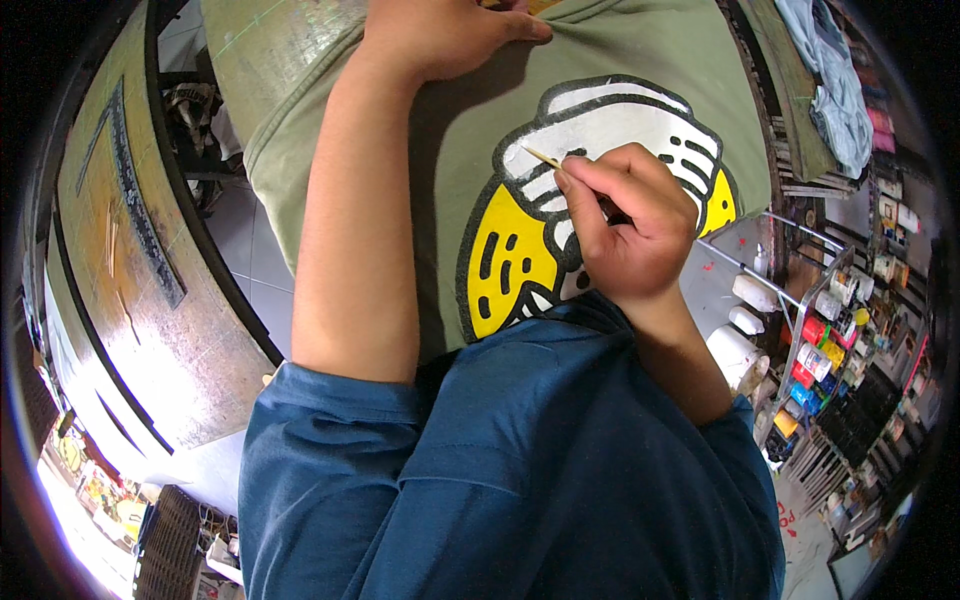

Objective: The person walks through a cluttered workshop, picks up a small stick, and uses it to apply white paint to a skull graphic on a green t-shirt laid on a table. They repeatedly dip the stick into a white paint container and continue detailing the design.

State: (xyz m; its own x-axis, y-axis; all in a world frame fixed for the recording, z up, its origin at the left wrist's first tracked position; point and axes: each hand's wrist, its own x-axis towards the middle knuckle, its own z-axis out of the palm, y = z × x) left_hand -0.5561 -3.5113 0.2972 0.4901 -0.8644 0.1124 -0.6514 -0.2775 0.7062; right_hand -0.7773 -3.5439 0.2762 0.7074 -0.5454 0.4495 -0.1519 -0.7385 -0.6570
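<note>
An olive-green garment (440, 200) lies spread before me, bearing a large print (512, 255) in white, yellow and black. My right hand (635, 215) is closed, pinching a thin wooden stick (543, 158) between thumb and fingers. The stick's tip meets the white area at the print's upper left, or hovers just over it. At the top edge of the view, my left hand (440, 38) rests on the garment with its thumb stretched to the right. Its other fingers are mostly cut off, and the cloth creases beside the thumb.
To the left stands a stained board (180, 330) with a dark L-shaped strip (140, 190) and a few thin sticks (110, 245). Paint bottles (815, 360) crowd a metal rack at the right. Light blue cloth (840, 100) hangs at the upper right.
</note>
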